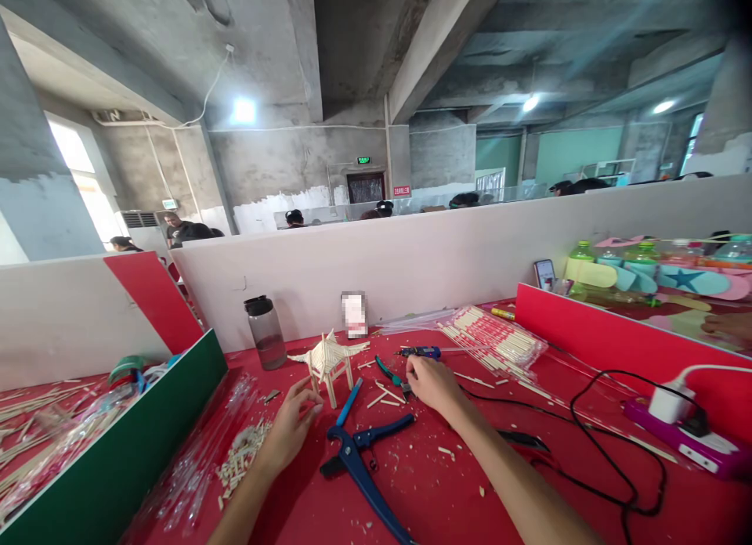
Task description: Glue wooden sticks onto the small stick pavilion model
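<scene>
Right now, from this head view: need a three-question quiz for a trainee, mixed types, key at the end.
1. Which hand is nearer the stick-built model?
2. True or false: the right hand is holding the blue cutter.
3. Fill in: a dark-lidded ____ stands to the left of the model in the picture.

Key
1. The left hand; its fingers are right by the model's legs.
2. False; the cutter lies on the red tabletop with no hand on it.
3. Bottle.
</scene>
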`<state>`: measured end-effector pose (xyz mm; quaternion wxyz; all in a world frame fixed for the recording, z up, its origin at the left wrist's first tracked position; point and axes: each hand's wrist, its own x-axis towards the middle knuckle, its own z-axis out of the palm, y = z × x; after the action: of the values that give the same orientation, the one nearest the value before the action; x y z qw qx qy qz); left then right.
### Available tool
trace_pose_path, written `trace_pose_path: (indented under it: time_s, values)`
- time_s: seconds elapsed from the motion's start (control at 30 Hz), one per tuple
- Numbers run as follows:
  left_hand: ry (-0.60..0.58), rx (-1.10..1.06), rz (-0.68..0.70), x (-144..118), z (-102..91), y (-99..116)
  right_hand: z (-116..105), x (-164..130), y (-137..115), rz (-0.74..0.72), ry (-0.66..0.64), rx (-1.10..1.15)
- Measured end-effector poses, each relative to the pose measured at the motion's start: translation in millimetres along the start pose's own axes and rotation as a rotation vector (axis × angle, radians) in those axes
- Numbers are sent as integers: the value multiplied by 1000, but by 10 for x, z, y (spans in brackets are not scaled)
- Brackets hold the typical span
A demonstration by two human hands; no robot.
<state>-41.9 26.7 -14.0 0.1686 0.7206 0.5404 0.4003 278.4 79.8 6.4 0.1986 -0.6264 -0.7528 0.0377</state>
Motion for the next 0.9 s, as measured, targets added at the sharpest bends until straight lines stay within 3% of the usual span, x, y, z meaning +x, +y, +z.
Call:
trace_pose_path:
  time_s: [0.23,0.4,0.53,0.77,0.83,0.9]
  values:
    - [-44,-20,0,82,105,-117,-65,113,411,239,17,-38]
    - [46,-59,26,108,112,-173,9,134,517,258,-23,51]
    - [69,-94,37,107,122,-188,22,181,516,234,73,177]
    - [11,-109,39,114,160,-201,-58,321,442,129,260,564]
    - [12,-132,14,114,160,-206,-73,301,340,69,234,785]
    - [17,-148,-8,115,159,-210,-80,243,209,-30,123,1156]
